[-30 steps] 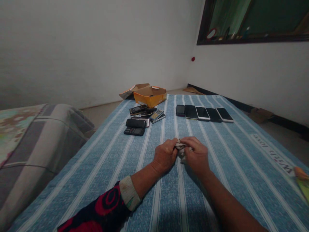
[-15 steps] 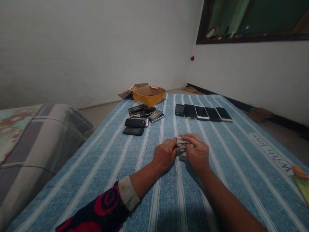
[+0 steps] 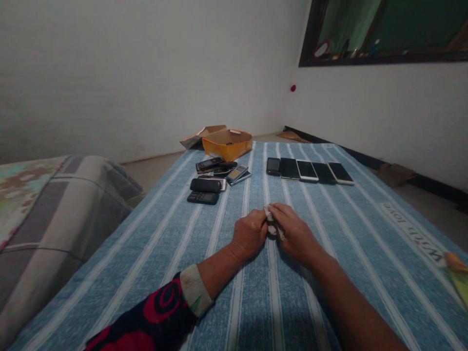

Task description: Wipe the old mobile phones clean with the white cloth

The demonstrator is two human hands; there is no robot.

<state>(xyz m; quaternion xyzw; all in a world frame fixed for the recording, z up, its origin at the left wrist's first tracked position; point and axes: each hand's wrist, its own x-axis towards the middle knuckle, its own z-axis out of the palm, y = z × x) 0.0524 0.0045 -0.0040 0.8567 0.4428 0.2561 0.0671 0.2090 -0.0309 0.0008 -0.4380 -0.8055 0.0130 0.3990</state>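
A crumpled pale cloth (image 3: 271, 220) is bunched between my two hands above the striped blue tablecloth (image 3: 256, 302). My right hand (image 3: 293, 233) is closed around the cloth, its fingers bent toward the left. My left hand (image 3: 249, 234) is curled into a fist right against the cloth; whatever its fingers grip is hidden. Beyond them on the left lies a loose pile of old mobile phones (image 3: 203, 197), some with keypads. Farther right, several phones (image 3: 307, 170) lie side by side in a row, screens up.
An open orange cardboard box (image 3: 226, 146) with its lid (image 3: 202, 135) beside it stands at the far end. A covered piece of furniture (image 3: 84, 204) is at the left. Something orange and yellow (image 3: 457, 273) lies at the right edge. White walls (image 3: 146, 73) rise behind.
My right hand has turned and slid slightly left over the cloth, which now shows less. My left hand has stayed almost in place. The phones and box have not moved.
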